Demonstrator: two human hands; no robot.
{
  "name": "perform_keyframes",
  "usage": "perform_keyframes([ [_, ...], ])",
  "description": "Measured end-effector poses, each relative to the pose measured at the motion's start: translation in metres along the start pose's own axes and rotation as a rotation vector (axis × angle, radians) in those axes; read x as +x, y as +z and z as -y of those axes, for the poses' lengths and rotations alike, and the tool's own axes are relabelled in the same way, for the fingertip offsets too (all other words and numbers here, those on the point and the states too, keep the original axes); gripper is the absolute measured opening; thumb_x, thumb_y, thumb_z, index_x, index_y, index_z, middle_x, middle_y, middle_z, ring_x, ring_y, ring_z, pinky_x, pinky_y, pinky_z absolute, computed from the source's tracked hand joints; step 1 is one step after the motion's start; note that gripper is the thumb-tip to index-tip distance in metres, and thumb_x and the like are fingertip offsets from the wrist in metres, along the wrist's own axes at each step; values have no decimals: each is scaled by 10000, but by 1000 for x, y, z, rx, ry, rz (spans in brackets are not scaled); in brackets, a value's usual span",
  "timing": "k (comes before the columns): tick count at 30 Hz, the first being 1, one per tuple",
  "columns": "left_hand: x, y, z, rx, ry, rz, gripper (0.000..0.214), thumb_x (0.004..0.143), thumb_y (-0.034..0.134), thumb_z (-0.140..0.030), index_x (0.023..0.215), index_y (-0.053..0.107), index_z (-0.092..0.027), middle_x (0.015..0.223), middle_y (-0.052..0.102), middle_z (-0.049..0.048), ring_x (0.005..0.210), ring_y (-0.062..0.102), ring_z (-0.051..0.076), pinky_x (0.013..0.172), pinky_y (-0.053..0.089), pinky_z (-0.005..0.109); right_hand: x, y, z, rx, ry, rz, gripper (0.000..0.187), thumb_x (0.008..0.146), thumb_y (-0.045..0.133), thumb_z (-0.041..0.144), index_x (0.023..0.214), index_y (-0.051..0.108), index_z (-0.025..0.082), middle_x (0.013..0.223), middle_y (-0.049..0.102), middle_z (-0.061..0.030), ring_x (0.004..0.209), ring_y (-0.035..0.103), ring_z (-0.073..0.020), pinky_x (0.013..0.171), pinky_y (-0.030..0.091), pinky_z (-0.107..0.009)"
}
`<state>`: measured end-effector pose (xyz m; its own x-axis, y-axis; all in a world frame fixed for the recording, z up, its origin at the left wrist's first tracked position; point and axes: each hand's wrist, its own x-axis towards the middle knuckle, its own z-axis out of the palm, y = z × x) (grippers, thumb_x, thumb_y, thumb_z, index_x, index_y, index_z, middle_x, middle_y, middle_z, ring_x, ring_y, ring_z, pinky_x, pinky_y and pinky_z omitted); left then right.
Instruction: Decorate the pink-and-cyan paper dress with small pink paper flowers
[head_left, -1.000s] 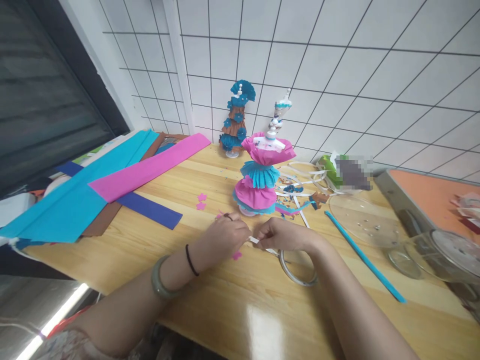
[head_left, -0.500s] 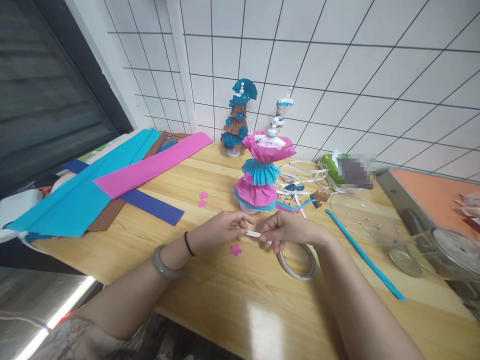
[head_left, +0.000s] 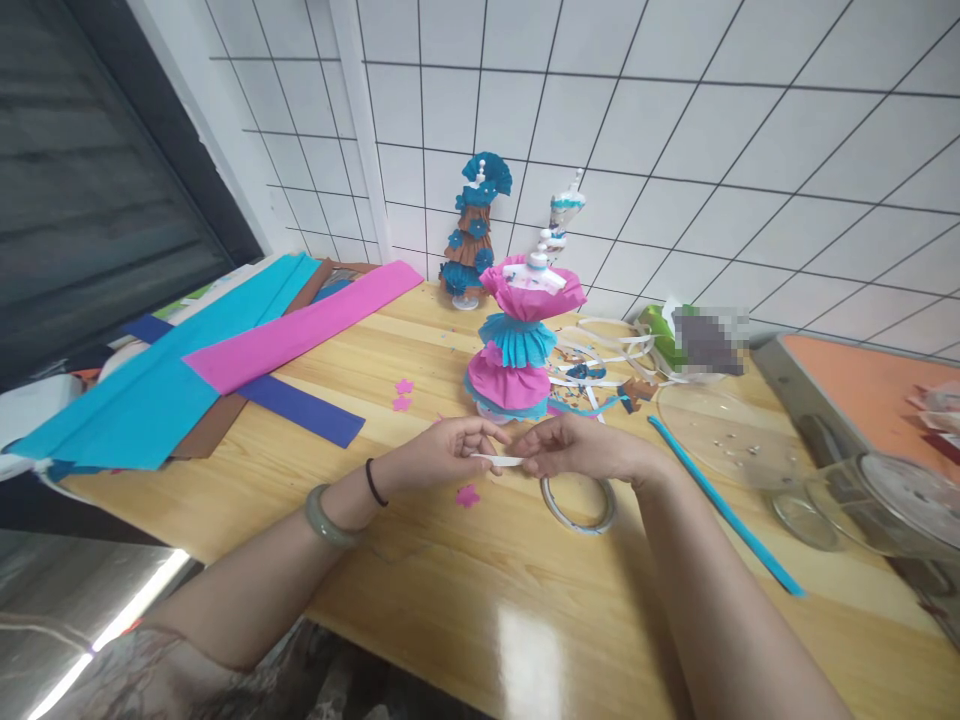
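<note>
Between my two hands a short piece of white tape (head_left: 504, 461) is stretched above the table. My left hand (head_left: 459, 446) pinches its left end, and my right hand (head_left: 556, 446) pinches the other end. Below my right hand lies a roll of tape (head_left: 577, 528), flat on the wood. A pink paper flower (head_left: 468, 496) rests just below my left fingers. Right behind my hands stands a small dress form in ruffled pink and turquoise paper (head_left: 517, 345), with a white bodice on top.
Crepe paper sheets (head_left: 300, 325) overlap at the left. A teal and brown paper dress form (head_left: 475, 235) stands by the wall. At the right lie a turquoise strip (head_left: 724, 505), a clear plastic container (head_left: 862, 505), paper scraps (head_left: 585, 372) and an orange-topped box (head_left: 862, 380).
The tape piece is now apart from the roll, which has shifted slightly left and up in view. My right hand has moved a little and still grips the tape.
</note>
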<state>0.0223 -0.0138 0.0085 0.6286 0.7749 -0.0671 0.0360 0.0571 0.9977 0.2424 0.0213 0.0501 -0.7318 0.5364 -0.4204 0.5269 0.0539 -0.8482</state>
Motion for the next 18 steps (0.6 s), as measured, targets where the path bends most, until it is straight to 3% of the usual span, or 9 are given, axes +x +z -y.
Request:
perform_keyframes([
  [6, 0, 1, -1, -25, -17, -36, 366, 760, 604, -269, 1075, 501, -114, 828, 656, 90, 786, 618, 146, 666, 453, 247, 2, 3, -2, -88, 8, -218, 249, 693, 610, 342, 844, 588, 145, 736, 575, 7, 654, 495, -105, 616, 391, -225],
  [10, 0, 1, 0, -76, -36, -75, 385, 744, 623, -289, 1070, 502, -124, 832, 660, 86, 785, 623, 144, 660, 450, 231, -7, 4, 7, -270, 163, -298, 210, 695, 592, 326, 838, 575, 172, 749, 613, -15, 681, 533, -138, 605, 397, -238],
  [13, 1, 2, -2, -83, -46, -95, 388, 732, 633, -301, 1052, 510, -118, 804, 661, 82, 750, 616, 134, 611, 434, 209, -12, 11, 18, -400, 226, -316, 129, 719, 543, 299, 758, 584, 183, 736, 622, -24, 679, 537, -149, 583, 385, -241],
  [18, 2, 5, -3, -50, -60, -97, 400, 724, 634, -315, 1046, 519, -107, 772, 659, 80, 654, 597, 115, 539, 402, 196, -9, 24, 33, -422, 115, -260, 192, 766, 480, 329, 771, 607, 185, 693, 602, -9, 620, 505, -127, 544, 359, -230],
])
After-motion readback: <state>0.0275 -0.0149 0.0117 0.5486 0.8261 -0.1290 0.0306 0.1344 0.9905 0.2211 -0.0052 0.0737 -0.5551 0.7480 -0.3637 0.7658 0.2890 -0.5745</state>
